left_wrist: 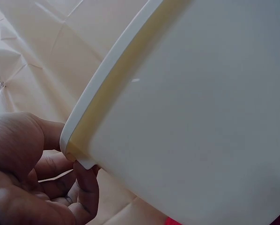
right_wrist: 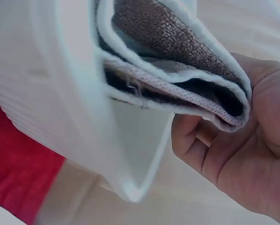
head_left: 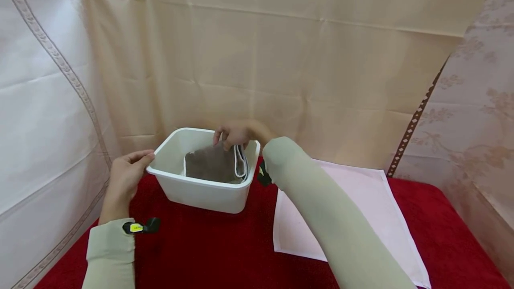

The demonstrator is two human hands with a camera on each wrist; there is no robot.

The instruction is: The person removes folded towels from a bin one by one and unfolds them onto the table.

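Note:
A white plastic basin (head_left: 201,193) stands on the red cloth. My left hand (head_left: 126,175) pinches its rim at the left corner; in the left wrist view the thumb lies over the rim (left_wrist: 95,82) and a finger bends beneath it. Inside the basin is a folded brown towel (head_left: 210,164) with white edging, its layered folds (right_wrist: 177,84) facing the right wrist camera. My right hand (head_left: 234,135) grips the towel's upper right edge from above, reaching over the basin's far right side. Part of its fingers is hidden behind the towel in the right wrist view.
A pale pink cloth (head_left: 373,204) lies flat to the right of the basin, partly under my right forearm in the head view. Red fabric (head_left: 225,249) covers the table. A beige curtain (head_left: 289,66) hangs close behind, with a white one (head_left: 44,101) at the left.

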